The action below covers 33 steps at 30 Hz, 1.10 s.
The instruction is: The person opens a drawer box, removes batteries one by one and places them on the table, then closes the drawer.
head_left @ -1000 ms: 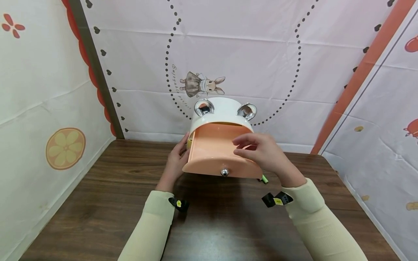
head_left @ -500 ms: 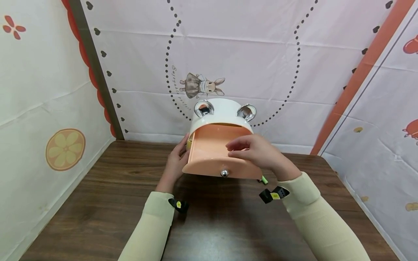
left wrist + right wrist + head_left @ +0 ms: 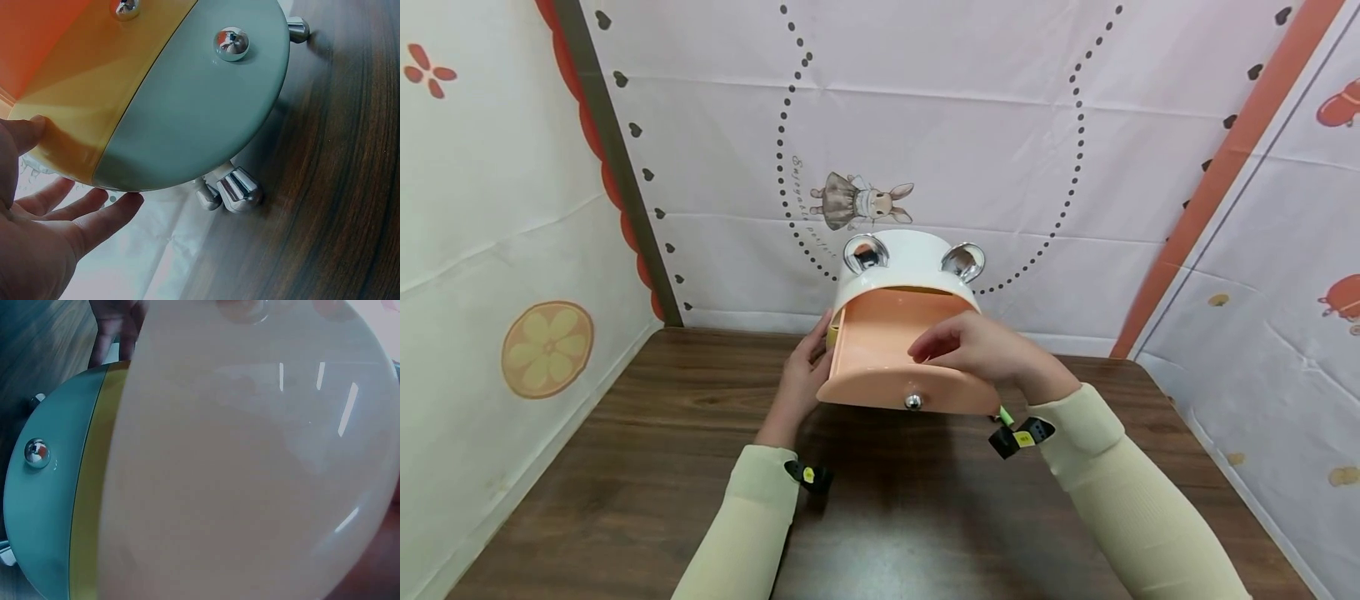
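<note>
A small rounded drawer box with a white top (image 3: pixel 910 250) and chrome ears stands at the back of the table, its peach top drawer (image 3: pixel 872 333) pulled out. My left hand (image 3: pixel 797 383) rests against the box's left side. In the left wrist view its thumb touches the yellow drawer (image 3: pixel 81 125) and its fairly straight fingers (image 3: pixel 106 225) lie along the curved side, beside the green drawer (image 3: pixel 187 106). My right hand (image 3: pixel 973 350) reaches into the peach drawer, fingers bent down behind its front; whether they pinch anything I cannot tell. The drawer front (image 3: pixel 237 469) fills the right wrist view.
A small green item (image 3: pixel 1005 417) lies on the wooden table (image 3: pixel 880 517), right of the drawer, partly hidden. Chrome feet (image 3: pixel 237 187) support the box. Printed cloth walls (image 3: pixel 722 167) stand behind and at both sides.
My right hand has moved left and lower inside the peach drawer, its fingertips now down behind the front. The left hand and the box have stayed in place.
</note>
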Each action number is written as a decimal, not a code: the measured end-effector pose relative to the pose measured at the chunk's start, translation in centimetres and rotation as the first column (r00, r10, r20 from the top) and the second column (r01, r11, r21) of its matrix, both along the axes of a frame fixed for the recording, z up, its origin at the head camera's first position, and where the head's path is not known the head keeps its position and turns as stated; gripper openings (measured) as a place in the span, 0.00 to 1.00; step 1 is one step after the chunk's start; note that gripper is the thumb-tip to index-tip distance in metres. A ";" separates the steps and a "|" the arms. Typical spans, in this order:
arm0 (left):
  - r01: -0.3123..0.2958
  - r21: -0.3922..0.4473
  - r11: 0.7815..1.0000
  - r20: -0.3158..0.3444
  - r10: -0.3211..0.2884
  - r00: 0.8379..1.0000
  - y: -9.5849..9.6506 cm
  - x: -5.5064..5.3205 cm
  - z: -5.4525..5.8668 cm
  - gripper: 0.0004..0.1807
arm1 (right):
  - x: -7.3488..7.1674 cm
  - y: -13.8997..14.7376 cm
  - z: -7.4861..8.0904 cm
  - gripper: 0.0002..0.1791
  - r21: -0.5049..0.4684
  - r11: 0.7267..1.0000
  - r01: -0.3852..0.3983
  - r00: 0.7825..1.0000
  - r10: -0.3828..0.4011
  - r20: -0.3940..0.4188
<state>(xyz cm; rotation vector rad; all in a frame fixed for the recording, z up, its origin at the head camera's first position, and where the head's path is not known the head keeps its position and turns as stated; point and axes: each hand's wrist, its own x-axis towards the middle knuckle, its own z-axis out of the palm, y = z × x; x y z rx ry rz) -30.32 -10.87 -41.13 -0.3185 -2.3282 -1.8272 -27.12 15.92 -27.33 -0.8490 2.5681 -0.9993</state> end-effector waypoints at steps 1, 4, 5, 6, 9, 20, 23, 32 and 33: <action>0.002 0.005 1.000 0.007 -0.002 1.000 0.0 0.1 0.2 0.31 | -0.1 0.0 0.1 0.12 0.006 1.000 -0.011 1.000 0.011 0.009; 0.003 -0.003 1.000 0.028 -0.003 1.000 0.2 0.9 1.1 0.32 | -0.5 0.0 0.1 0.12 0.003 0.999 -0.053 0.997 0.053 0.058; 0.005 -0.006 1.000 0.035 -0.005 0.999 0.2 1.3 1.4 0.32 | -0.6 0.0 0.1 0.12 -0.001 0.998 -0.067 0.995 0.067 0.077; 0.008 -0.011 1.000 0.040 -0.007 0.999 0.2 1.6 1.7 0.32 | -0.7 -0.1 0.0 0.11 -0.002 0.997 -0.080 0.992 0.080 0.095; 0.012 -0.024 1.000 0.037 -0.011 0.999 0.4 2.5 2.6 0.32 | -0.9 -0.3 -0.1 0.10 -0.003 0.994 -0.105 0.987 0.104 0.126; 0.000 -0.036 0.999 0.015 0.001 1.000 0.5 2.6 3.2 0.32 | -1.8 -1.0 0.2 0.09 0.026 0.990 -0.136 0.978 0.130 0.164; 0.001 -0.028 1.000 0.013 0.000 1.000 0.5 2.4 3.1 0.32 | -1.9 -1.2 0.1 0.08 0.048 0.988 -0.145 0.980 0.136 0.146; 0.000 -0.020 1.000 0.013 0.000 1.000 0.5 2.4 3.1 0.32 | -2.1 -2.0 -0.3 0.07 0.082 0.987 -0.141 0.980 0.128 0.150; -0.001 -0.022 1.000 0.014 0.001 1.000 0.5 2.5 3.1 0.32 | -2.1 -2.1 -0.3 0.07 0.085 0.986 -0.144 0.980 0.130 0.153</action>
